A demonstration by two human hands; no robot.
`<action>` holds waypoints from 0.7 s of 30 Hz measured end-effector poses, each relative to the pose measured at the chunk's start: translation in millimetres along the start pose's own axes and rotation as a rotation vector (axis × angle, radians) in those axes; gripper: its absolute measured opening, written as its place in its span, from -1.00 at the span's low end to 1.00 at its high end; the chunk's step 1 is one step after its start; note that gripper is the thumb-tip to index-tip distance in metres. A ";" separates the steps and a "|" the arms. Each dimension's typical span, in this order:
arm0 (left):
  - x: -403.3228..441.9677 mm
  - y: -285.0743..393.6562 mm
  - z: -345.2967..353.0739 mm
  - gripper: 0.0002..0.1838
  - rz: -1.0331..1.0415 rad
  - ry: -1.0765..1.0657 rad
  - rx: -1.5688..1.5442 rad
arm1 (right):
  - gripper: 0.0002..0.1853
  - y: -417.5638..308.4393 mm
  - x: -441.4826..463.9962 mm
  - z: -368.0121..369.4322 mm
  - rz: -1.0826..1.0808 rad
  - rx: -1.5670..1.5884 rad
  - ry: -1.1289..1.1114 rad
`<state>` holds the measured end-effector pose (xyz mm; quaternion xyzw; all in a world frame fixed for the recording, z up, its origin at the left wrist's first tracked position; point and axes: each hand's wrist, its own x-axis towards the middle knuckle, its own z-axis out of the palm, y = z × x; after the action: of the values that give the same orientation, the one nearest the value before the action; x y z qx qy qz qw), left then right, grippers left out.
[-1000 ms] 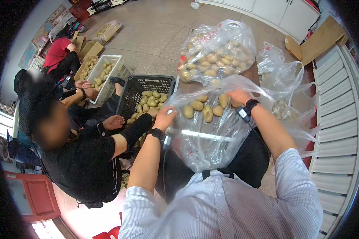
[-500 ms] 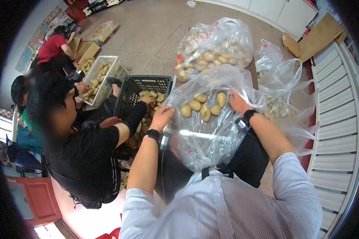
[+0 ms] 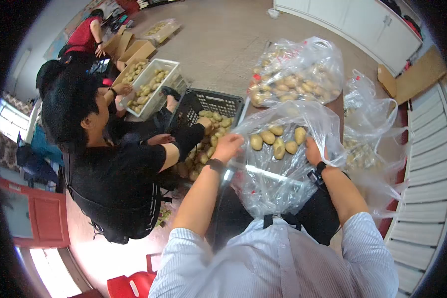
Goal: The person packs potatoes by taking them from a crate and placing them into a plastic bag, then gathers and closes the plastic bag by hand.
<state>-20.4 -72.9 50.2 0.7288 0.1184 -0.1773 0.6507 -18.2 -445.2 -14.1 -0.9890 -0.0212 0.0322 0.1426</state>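
Note:
A clear plastic bag [image 3: 265, 191] lies spread in front of me, its lower part over my lap. Several potatoes [image 3: 279, 148] show in a loose cluster near its mouth. At the bag's left edge, my left hand [image 3: 228, 147] is closed on the plastic. My right hand [image 3: 313, 152] is closed at the opposite edge, just right of the outermost potato; its fingertips are partly hidden by the film. Just beyond stands a full clear bag of potatoes [image 3: 295, 85].
To my left, a co-worker reaches into a black crate [image 3: 211, 101] of potatoes. Behind it are a white crate [image 3: 168, 65] of potatoes and cardboard boxes [image 3: 136, 51]. More clear bags [image 3: 370, 111] stand at right beside a white slatted panel [image 3: 422, 164]. A red stool [image 3: 129, 285] is at lower left.
My view has swung left, so the scene sits further right and lower. Both hands remain at the bag's edges, and the potatoes in it keep nearly the same arrangement.

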 end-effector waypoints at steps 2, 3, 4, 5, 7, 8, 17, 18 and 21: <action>-6.9 5.0 1.0 -0.71 0.007 0.000 0.024 | -0.60 -4.7 -5.1 4.7 -0.090 0.077 0.124; -9.3 7.5 0.4 -0.64 -0.044 -0.021 0.059 | -0.59 -6.6 -7.1 8.2 -0.136 0.107 0.158; -5.6 2.0 -5.5 -0.64 0.030 -0.078 0.128 | -0.52 -7.9 -6.7 14.9 -0.081 0.123 0.082; -15.5 10.2 -4.0 -0.65 0.005 -0.048 0.117 | -0.47 -5.6 -2.2 28.6 -0.112 0.184 0.079; -8.3 -7.9 -2.8 -0.69 0.052 -0.030 0.010 | -0.44 -3.4 8.2 59.0 -0.245 0.353 0.152; -10.8 -5.8 -3.0 -0.68 0.059 -0.039 0.006 | -0.51 -22.6 6.9 51.3 -0.371 0.387 0.250; -25.4 4.7 15.3 -0.55 -0.046 -0.190 -0.191 | -0.56 -178.1 -29.8 -31.1 -0.228 0.754 -0.251; -29.1 8.7 15.7 -0.56 -0.095 -0.266 -0.270 | -0.56 -187.9 -34.9 -36.2 -0.227 0.823 -0.277; -21.6 1.4 17.6 -0.60 -0.168 -0.389 -0.355 | -0.56 -199.0 -39.7 -36.5 -0.327 0.722 -0.188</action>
<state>-41.3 -89.2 58.8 0.5430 0.0806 -0.3439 0.7618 -61.7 -266.7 79.5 -0.8518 -0.1784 0.1049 0.4813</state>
